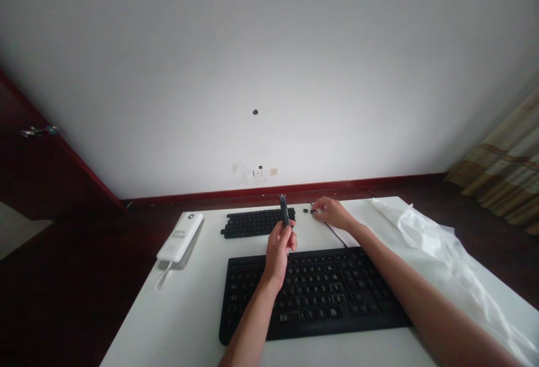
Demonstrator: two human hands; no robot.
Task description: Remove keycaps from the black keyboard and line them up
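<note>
We see a slim dark bar standing nearly upright, its lower end pinched in our left hand. Two small black keycaps lie far back on the table, one at our right hand's fingertips.

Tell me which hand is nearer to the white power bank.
Left. The left hand, gripping a slim dark stick, is right of the power bank, over the far edge of the keyboard; the right hand is farther right, beside a small black piece.

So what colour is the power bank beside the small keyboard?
The power bank is white, head view.
</note>
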